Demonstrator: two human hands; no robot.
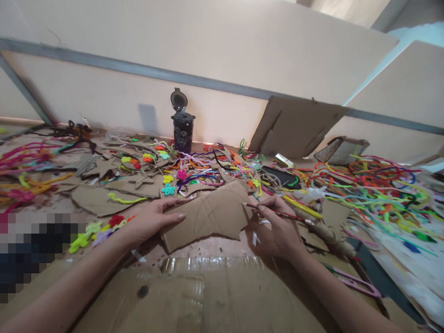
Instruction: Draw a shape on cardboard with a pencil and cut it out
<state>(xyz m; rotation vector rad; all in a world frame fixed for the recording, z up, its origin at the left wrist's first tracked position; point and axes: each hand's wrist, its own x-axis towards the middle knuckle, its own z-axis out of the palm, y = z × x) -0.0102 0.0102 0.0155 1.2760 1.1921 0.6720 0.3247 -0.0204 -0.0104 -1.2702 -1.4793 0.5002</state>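
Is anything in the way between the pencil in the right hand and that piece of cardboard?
Nothing visible is. The right hand holds the pencil with its tip at the right part of the cardboard piece; whether it touches is hard to tell. The left hand holds the opposite end, clear of the tip.

Left hand [158, 216]: grips cardboard piece [208, 212] at its left end.
Right hand [280, 223]: holds pencil [286, 214], tip near piece's right edge.
Black cup [183, 132]: upright, lid [179, 99] raised, near work surface's [222, 250] far edge.
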